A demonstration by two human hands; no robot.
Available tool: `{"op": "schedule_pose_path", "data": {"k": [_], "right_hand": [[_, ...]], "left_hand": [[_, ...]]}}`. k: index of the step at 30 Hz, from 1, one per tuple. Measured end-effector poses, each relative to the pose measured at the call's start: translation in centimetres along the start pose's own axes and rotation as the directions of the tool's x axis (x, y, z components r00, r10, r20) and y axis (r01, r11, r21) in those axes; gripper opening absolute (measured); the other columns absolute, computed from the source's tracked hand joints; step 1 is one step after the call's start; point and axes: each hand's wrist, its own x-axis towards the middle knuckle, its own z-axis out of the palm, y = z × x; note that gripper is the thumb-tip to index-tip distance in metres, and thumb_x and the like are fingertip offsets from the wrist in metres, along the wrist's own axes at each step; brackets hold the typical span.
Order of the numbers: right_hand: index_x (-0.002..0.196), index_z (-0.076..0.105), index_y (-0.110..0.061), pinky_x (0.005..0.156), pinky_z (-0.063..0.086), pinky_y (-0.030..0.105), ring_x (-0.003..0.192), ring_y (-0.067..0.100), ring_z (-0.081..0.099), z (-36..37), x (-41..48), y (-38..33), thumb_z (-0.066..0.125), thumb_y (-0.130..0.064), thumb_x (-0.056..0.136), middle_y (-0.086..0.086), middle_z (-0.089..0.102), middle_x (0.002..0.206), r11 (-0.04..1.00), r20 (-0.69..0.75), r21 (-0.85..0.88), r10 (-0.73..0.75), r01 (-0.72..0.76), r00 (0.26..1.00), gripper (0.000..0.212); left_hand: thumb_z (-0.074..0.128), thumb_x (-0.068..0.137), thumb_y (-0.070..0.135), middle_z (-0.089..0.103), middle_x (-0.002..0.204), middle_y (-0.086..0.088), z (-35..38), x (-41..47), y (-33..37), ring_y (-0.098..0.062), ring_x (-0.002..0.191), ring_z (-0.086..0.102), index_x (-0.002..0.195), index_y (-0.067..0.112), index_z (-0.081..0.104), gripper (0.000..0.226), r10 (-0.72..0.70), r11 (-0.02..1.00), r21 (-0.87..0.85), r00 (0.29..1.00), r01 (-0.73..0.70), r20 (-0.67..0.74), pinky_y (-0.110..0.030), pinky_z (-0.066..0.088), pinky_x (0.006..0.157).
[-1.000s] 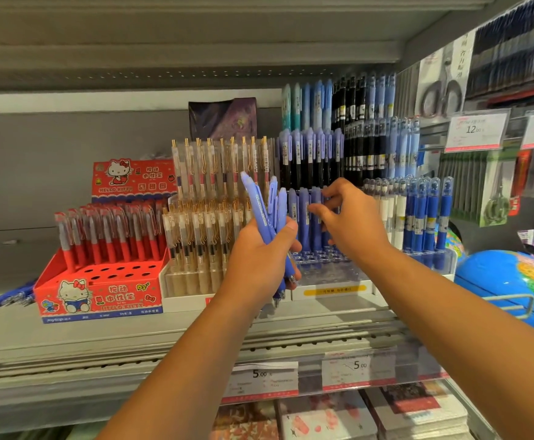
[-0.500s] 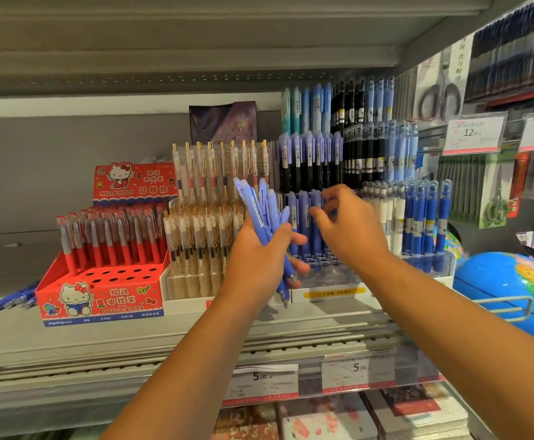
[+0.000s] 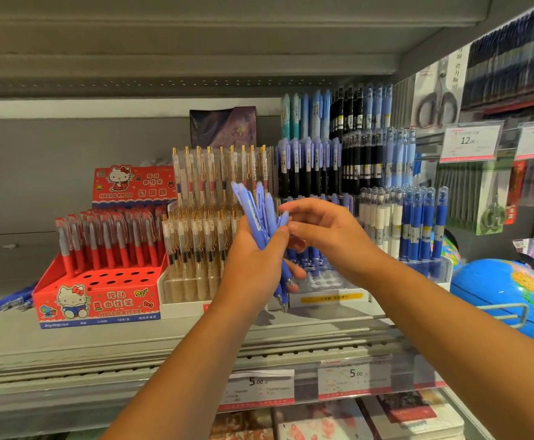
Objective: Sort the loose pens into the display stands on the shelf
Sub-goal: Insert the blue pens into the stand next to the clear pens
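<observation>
My left hand (image 3: 253,265) is shut on a bundle of periwinkle-blue pens (image 3: 259,214), held upright in front of the shelf. My right hand (image 3: 329,236) is beside the bundle's top, fingers apart. Its index finger and thumb sit on either side of one pen's end without closing on it. Behind the hands stands a clear tiered display stand (image 3: 326,281) with empty holes in its front row and matching periwinkle pens (image 3: 306,160) in a higher row. More loose blue pens (image 3: 8,301) lie on the shelf at far left.
A red Hello Kitty stand (image 3: 100,300) with red pens stands at left, a stand of gold-clip pens (image 3: 195,249) beside it. Blue-and-white pens (image 3: 417,223) fill the stand's right side. A globe (image 3: 506,296) and hanging scissors packs (image 3: 481,201) are at right. Price tags (image 3: 259,389) line the shelf edge.
My right hand has drawn back from the stand's row of pens to the top of the bundle. My left hand with the bundle has stayed nearly in place.
</observation>
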Motion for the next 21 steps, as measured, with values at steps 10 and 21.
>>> {"op": "schedule_pose_path", "data": {"k": [10,21], "right_hand": [[0.102,0.066,-0.005,0.074,0.056,0.033,0.077,0.024,0.067,-0.3,0.1,0.2,0.061,-0.002,0.092,0.017,0.073,0.096,0.993,-0.045,0.120,0.019,-0.013,0.999,0.011],[0.102,0.064,-0.012,0.064,0.059,0.033,0.085,0.028,0.073,-2.1,-0.1,-0.9,0.063,-0.013,0.094,0.012,0.070,0.097,0.985,-0.451,0.101,-0.078,0.138,0.889,0.008]], "left_hand": [[0.057,0.099,0.028,0.074,0.077,0.005,-0.1,0.5,-0.5,-0.021,0.063,0.072,0.109,0.040,0.056,0.015,0.008,0.999,0.031,1.000,-0.008,0.011,-0.032,0.060,0.057],[0.050,0.102,0.030,0.071,0.086,0.006,0.0,0.6,-0.8,-0.023,0.078,0.072,0.101,0.042,0.049,0.012,-0.017,0.998,0.067,1.000,0.017,0.009,-0.049,0.060,0.075]]}}
